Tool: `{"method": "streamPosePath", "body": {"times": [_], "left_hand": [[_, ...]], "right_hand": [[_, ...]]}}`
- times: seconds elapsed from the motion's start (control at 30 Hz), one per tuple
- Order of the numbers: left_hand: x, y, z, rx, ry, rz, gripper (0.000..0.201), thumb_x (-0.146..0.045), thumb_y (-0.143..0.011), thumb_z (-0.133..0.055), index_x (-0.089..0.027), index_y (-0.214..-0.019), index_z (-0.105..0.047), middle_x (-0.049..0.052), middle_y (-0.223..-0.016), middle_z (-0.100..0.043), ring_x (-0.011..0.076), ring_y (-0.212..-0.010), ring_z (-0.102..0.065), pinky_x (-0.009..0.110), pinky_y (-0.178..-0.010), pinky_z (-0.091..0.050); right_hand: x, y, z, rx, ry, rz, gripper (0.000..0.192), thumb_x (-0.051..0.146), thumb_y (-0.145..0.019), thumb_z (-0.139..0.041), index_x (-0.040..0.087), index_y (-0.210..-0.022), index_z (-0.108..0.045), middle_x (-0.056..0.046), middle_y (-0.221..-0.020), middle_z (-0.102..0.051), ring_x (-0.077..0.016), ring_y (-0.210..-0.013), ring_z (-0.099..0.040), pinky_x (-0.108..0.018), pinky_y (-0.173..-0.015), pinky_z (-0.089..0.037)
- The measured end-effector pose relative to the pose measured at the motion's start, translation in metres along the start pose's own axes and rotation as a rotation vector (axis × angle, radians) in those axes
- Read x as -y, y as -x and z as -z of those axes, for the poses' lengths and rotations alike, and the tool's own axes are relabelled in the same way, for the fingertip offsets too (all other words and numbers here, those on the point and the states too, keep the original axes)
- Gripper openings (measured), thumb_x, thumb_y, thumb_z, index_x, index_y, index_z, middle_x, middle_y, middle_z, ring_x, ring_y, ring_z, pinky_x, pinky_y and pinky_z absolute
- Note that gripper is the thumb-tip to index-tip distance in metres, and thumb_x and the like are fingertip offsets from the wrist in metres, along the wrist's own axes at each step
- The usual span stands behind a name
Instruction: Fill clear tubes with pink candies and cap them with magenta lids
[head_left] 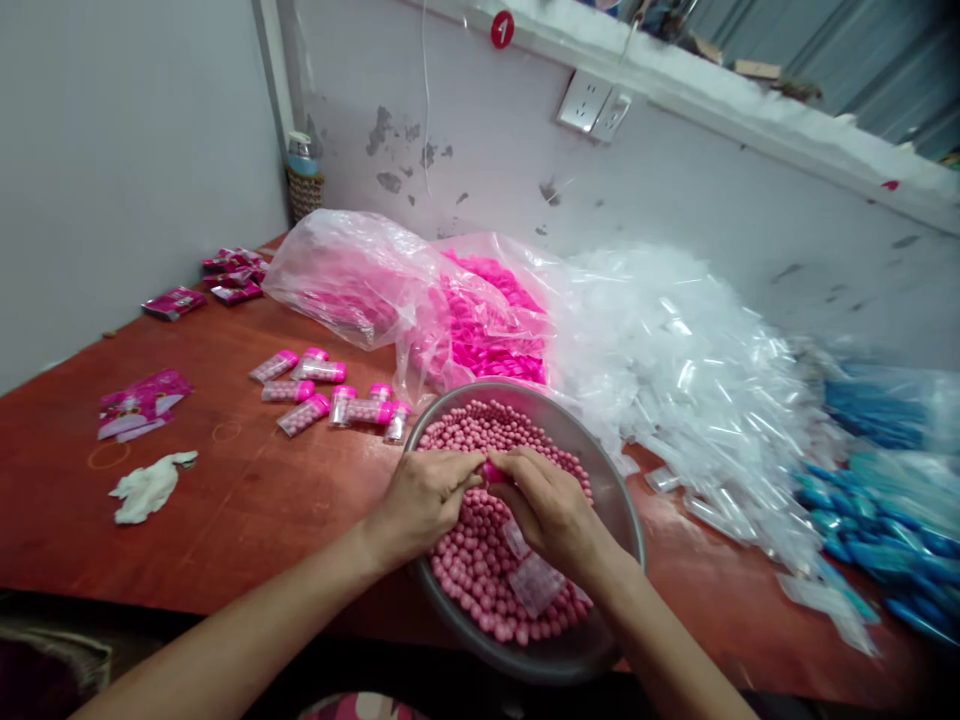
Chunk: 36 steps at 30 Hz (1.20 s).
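A round metal bowl (600,455) full of small pink candy balls (480,570) sits at the table's near edge. Both hands meet over it. My left hand (424,500) pinches a small pink cap (495,470) at its fingertips. My right hand (551,510) is closed around a clear plastic tube, mostly hidden in the palm, touching that cap. Two more clear tubes (534,582) lie on the balls under my right wrist. Several filled tubes with pink caps (330,392) lie on the table to the left of the bowl.
An open plastic bag of pink caps (487,320) lies behind the bowl. A heap of clear empty tubes (690,370) spreads to the right, with blue caps (885,530) beyond. Pink packets (142,400) and a white glove (150,487) lie left. Walls close off the back and left.
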<state>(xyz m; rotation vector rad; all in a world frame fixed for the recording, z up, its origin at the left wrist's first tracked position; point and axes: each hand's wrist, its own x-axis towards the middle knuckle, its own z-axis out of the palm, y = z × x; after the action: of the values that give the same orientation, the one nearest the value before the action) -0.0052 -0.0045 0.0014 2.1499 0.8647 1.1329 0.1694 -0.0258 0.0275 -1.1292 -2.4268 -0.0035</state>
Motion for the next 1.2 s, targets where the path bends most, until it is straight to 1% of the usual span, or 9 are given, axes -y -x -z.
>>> {"method": "streamPosePath", "body": {"times": [0.13,0.23,0.37,0.47,0.6,0.67,0.8,0.9,1.2], "left_hand": [[0.002,0.000,0.000,-0.003,0.043,0.058,0.021,-0.011,-0.083,-0.048,-0.014,-0.087,-0.068,0.005,-0.074,-0.068,0.0152,-0.069,-0.062,0.025,-0.066,-0.046],[0.002,-0.004,0.001,-0.027,0.214,0.133,0.020,-0.015,-0.082,-0.052,-0.016,-0.092,-0.070,0.004,-0.080,-0.070,0.0171,-0.079,-0.064,0.027,-0.074,-0.048],[0.005,-0.010,0.003,-0.125,0.567,0.300,0.027,-0.022,-0.081,-0.057,-0.019,-0.105,-0.066,0.005,-0.099,-0.070,0.0199,-0.091,-0.063,0.031,-0.081,-0.050],[0.006,-0.012,0.005,-0.176,0.695,0.366,0.028,-0.023,-0.079,-0.059,-0.018,-0.105,-0.066,0.004,-0.100,-0.070,0.0206,-0.092,-0.063,0.034,-0.084,-0.050],[0.003,-0.010,0.005,-0.133,0.647,0.316,0.024,-0.021,-0.078,-0.060,-0.018,-0.100,-0.069,0.005,-0.098,-0.071,0.0202,-0.092,-0.063,0.037,-0.087,-0.048],[0.002,-0.009,0.005,-0.096,0.577,0.227,0.021,-0.020,-0.078,-0.060,-0.019,-0.097,-0.070,0.005,-0.096,-0.071,0.0195,-0.093,-0.062,0.037,-0.090,-0.046],[0.000,-0.006,0.004,-0.089,0.425,0.122,0.021,-0.017,-0.077,-0.061,-0.022,-0.096,-0.070,0.006,-0.099,-0.068,0.0198,-0.103,-0.056,0.037,-0.094,-0.041],[0.000,-0.004,0.004,-0.088,0.399,0.124,0.022,-0.016,-0.079,-0.060,-0.023,-0.097,-0.070,0.005,-0.099,-0.068,0.0197,-0.106,-0.054,0.037,-0.095,-0.040],[-0.002,-0.005,0.005,-0.115,0.402,0.147,0.023,-0.011,-0.079,-0.057,-0.021,-0.094,-0.071,0.005,-0.094,-0.068,0.0182,-0.094,-0.059,0.034,-0.091,-0.044]], "right_hand": [[0.002,-0.007,0.003,0.053,0.123,0.056,0.020,0.011,-0.088,-0.040,0.011,-0.100,-0.055,-0.010,-0.077,-0.060,-0.0199,-0.072,-0.056,-0.033,-0.065,-0.047],[0.000,-0.013,0.011,0.023,-0.007,0.047,0.019,0.017,-0.088,-0.046,0.012,-0.101,-0.059,-0.012,-0.086,-0.064,-0.0214,-0.080,-0.060,-0.035,-0.072,-0.049],[-0.005,-0.009,0.019,-0.102,-0.603,-0.251,0.032,0.024,-0.084,-0.056,0.023,-0.116,-0.055,-0.007,-0.108,-0.064,-0.0203,-0.097,-0.060,-0.035,-0.084,-0.049],[-0.007,0.005,0.017,-0.166,-1.086,-0.487,0.037,0.027,-0.080,-0.060,0.028,-0.117,-0.055,-0.005,-0.114,-0.061,-0.0207,-0.101,-0.059,-0.037,-0.085,-0.049],[-0.010,0.013,0.011,-0.293,-1.324,-0.667,0.023,0.030,-0.073,-0.068,0.023,-0.095,-0.065,-0.002,-0.087,-0.068,-0.0152,-0.075,-0.064,-0.032,-0.075,-0.051],[-0.010,0.008,0.012,-0.278,-1.392,-0.701,0.024,0.033,-0.070,-0.070,0.021,-0.090,-0.066,-0.003,-0.084,-0.068,-0.0159,-0.075,-0.063,-0.032,-0.075,-0.051],[-0.005,-0.006,0.012,0.026,-1.603,-0.757,0.030,0.036,-0.073,-0.066,0.018,-0.097,-0.064,-0.007,-0.098,-0.066,-0.0204,-0.091,-0.061,-0.039,-0.080,-0.049],[0.002,-0.010,0.006,0.151,-1.703,-0.797,0.026,0.035,-0.075,-0.062,0.017,-0.093,-0.066,-0.007,-0.090,-0.067,-0.0211,-0.092,-0.061,-0.042,-0.083,-0.047],[0.013,-0.016,-0.015,-0.022,-1.733,-0.938,0.022,0.036,-0.069,-0.066,0.015,-0.076,-0.066,-0.005,-0.073,-0.068,-0.0211,-0.081,-0.064,-0.042,-0.082,-0.048]]}}
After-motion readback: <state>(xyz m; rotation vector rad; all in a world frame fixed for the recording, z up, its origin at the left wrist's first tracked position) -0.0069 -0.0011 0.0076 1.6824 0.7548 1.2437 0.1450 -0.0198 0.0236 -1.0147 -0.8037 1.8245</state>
